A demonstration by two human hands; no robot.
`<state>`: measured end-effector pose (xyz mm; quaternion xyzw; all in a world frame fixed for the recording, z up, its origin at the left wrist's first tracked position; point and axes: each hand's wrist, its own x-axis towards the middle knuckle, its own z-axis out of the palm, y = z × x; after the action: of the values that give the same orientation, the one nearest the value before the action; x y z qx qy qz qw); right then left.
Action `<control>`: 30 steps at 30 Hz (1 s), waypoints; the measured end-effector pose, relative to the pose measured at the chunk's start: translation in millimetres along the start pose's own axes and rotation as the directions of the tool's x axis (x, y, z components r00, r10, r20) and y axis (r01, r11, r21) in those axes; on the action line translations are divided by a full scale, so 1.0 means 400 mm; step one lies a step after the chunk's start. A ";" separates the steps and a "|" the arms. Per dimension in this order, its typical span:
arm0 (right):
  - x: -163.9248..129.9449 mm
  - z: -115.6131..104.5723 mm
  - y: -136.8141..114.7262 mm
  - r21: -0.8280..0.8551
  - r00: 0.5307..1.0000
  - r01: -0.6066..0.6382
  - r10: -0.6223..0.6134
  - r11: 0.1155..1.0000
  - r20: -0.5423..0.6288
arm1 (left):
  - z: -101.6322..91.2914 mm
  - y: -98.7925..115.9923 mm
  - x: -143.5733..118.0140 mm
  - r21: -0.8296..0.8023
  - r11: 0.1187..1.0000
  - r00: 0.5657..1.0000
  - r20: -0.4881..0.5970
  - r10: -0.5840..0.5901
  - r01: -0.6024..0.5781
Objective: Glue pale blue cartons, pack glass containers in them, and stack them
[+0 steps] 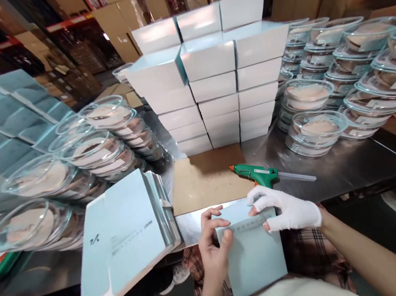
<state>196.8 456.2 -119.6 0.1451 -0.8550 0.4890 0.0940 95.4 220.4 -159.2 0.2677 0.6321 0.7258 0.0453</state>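
Here, both hands hold a pale-blue box (255, 257) by the front edge of the surface (336, 174).
The box extends from that edge toward the wearer's lap; the bare left hand (213, 242), half closed, grips its left side with the thumb on the face, while the white-gloved right hand (283, 208), fingers bent and partly spread, holds its upper right corner. To the left, a pile of flat cartons (127, 226) overhangs the surface's front edge. Beyond the box lies a brown cardboard sheet (207, 179), and a green glue gun (260, 174) rests with its nozzle over the sheet's right edge. Farther back, stacked white-sided boxes (214, 86) stand between clear bowls (101, 152) toward the surface's left end and more round containers (315, 130) toward its right.
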 end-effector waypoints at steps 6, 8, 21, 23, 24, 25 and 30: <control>-0.061 0.124 -0.003 -0.637 0.845 0.098 -0.402 0.764 -0.352 | -0.013 0.011 0.044 -0.195 0.967 0.827 -0.507 -0.242 0.164; -0.055 0.147 -0.010 -0.769 0.795 0.282 -0.588 0.574 -0.148 | -0.013 0.035 0.066 -0.300 0.929 0.806 -0.482 -0.343 0.216; 0.378 -0.608 -0.301 -0.899 0.678 -0.372 -0.594 0.232 -0.434 | -0.291 0.170 0.037 0.605 0.795 0.809 -0.486 0.331 0.038; 0.463 -0.709 -0.289 -0.860 0.646 -0.410 -0.569 0.302 -0.508 | -0.394 0.210 0.113 0.775 0.556 0.817 -0.510 0.268 0.301; 0.495 -0.743 -0.276 -0.850 0.670 -0.413 -0.524 0.326 -0.526 | -0.443 0.221 0.157 0.789 0.432 0.830 -0.539 0.144 0.437; 0.516 -0.767 -0.261 -0.842 0.698 -0.416 -0.473 0.342 -0.537 | -0.488 0.224 0.199 0.758 0.312 0.796 -0.605 0.005 0.573; 0.520 -0.805 -0.202 -0.887 0.825 -0.311 -0.366 0.342 -0.431 | -0.624 0.148 0.312 0.690 0.129 0.666 -0.607 -0.434 0.712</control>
<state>34.8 663.1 170.9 -0.0720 -0.9033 -0.0753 0.4161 -106.2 36.4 -76.4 -0.1170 0.9651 0.2166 0.0891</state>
